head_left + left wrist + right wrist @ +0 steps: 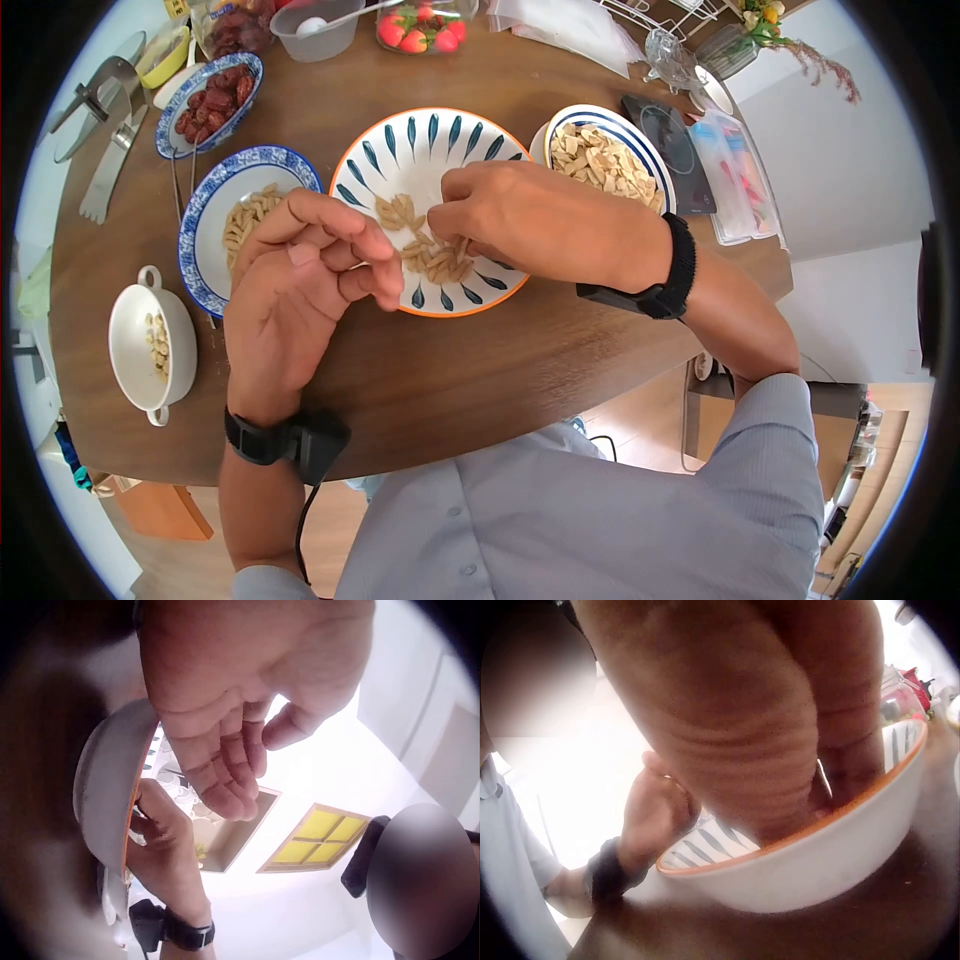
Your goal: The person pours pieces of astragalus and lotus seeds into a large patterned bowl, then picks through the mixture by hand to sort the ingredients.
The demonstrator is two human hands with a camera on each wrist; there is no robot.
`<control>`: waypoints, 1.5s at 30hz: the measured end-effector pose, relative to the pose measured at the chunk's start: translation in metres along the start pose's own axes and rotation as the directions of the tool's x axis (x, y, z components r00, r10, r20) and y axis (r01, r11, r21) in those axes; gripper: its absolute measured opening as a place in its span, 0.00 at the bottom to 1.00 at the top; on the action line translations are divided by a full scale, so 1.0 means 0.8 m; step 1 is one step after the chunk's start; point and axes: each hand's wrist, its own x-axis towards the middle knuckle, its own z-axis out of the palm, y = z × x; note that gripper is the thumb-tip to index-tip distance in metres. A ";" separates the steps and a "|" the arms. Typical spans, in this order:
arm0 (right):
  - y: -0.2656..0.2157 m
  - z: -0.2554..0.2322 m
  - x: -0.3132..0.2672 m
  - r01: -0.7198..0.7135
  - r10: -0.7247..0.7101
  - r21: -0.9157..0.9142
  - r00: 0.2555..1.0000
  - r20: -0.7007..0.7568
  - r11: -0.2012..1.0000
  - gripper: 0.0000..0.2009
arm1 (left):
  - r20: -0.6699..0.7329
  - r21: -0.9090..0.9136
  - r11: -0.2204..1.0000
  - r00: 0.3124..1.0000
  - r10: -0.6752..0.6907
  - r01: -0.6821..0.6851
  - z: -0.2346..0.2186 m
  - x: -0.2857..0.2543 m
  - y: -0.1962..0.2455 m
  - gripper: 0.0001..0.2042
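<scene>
The right hand (535,220) reaches down into a white bowl (440,130) with an orange rim and dark leaf-shaped strokes. Its fingers are bent among small tan, elongated pieces (440,262) on the bowl's bottom. The fingertips are largely hidden, so I cannot tell whether they pinch any piece. Over the bowl's left rim hovers the left hand (300,285), palm turned up, fingers loosely bent, nothing visible in it. Partly behind that hand is a blue-patterned bowl (205,215) with similar tan pieces (245,220). In the right wrist view, the right fingers dip below the orange rim (795,844).
A bowl of pale flat slices (605,160) stands at the right, beside a black scale (665,145). At the left are a dish of red dates (215,105), a two-handled white cup (130,340) and metal tongs (115,165). Strawberries (425,30) sit at the back.
</scene>
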 end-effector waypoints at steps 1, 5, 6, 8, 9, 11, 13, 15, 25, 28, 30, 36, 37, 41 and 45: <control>-0.001 -0.003 0.002 0.003 -0.003 -0.002 1.000 -0.018 1.000 0.06 | -0.020 -0.007 0.999 0.999 0.033 -0.034 0.002 0.003 0.000 0.16; -0.005 -0.005 0.006 0.032 -0.031 -0.035 0.999 0.030 0.999 0.04 | -0.134 0.074 0.995 0.988 0.077 -0.068 0.018 0.010 -0.001 0.18; -0.003 -0.006 0.007 0.022 -0.018 -0.057 0.998 0.064 0.998 0.04 | -0.147 0.136 0.991 0.988 0.036 -0.015 0.022 0.012 0.000 0.18; 0.006 0.001 0.008 0.039 -0.034 -0.077 0.997 0.065 0.996 0.05 | -0.163 0.207 0.978 0.987 -0.003 0.037 0.032 0.016 0.003 0.19; 0.009 0.002 0.009 0.050 -0.043 -0.100 0.996 0.073 0.994 0.05 | -0.218 0.225 0.969 0.975 -0.049 0.099 0.038 0.017 0.005 0.19; 0.015 0.000 0.012 0.059 -0.051 -0.093 0.995 0.084 0.994 0.05 | -0.272 0.246 0.955 0.958 -0.097 0.166 0.046 0.019 0.005 0.20; 0.014 -0.003 0.013 0.060 -0.051 -0.086 0.994 0.100 0.994 0.06 | -0.321 0.223 0.967 0.946 -0.045 0.122 0.052 0.021 0.003 0.20; 0.011 -0.007 0.015 -0.003 0.004 -0.016 0.996 0.086 1.000 0.05 | -0.339 0.206 0.971 0.940 -0.043 0.119 0.053 0.023 -0.002 0.20; 0.027 -0.017 0.026 0.059 -0.044 -0.088 0.986 0.163 0.994 0.06 | -0.370 0.185 0.975 0.928 -0.046 0.122 0.048 0.024 -0.009 0.23; 0.037 -0.037 0.027 0.041 -0.054 0.090 0.989 0.139 0.995 0.06 | -0.392 0.171 0.977 0.918 -0.054 0.131 0.050 0.025 -0.009 0.23; 0.048 -0.043 0.030 0.095 -0.100 0.143 0.995 0.024 0.985 0.06 | -0.402 0.143 0.982 0.914 -0.058 0.125 0.058 0.028 -0.015 0.23; 0.003 -0.078 0.031 0.089 -0.071 0.086 0.979 -0.189 0.992 0.05 | -0.321 -0.335 0.938 0.925 -0.204 0.090 0.058 0.041 -0.029 0.22; 0.001 -0.079 0.031 0.118 -0.099 0.066 0.966 -0.237 0.991 0.06 | -0.274 -0.391 0.919 0.946 -0.176 0.058 0.058 0.043 -0.029 0.21; -0.005 -0.078 0.030 0.243 -0.232 -0.022 0.890 -0.393 0.970 0.09 | -0.263 -0.514 0.857 0.957 -0.122 -0.032 0.033 0.030 -0.023 0.22; 0.007 -0.057 -0.010 0.079 -0.076 -0.353 0.997 0.022 0.932 0.10 | -0.363 -0.505 0.861 0.920 -0.146 -0.063 0.043 0.019 0.007 0.24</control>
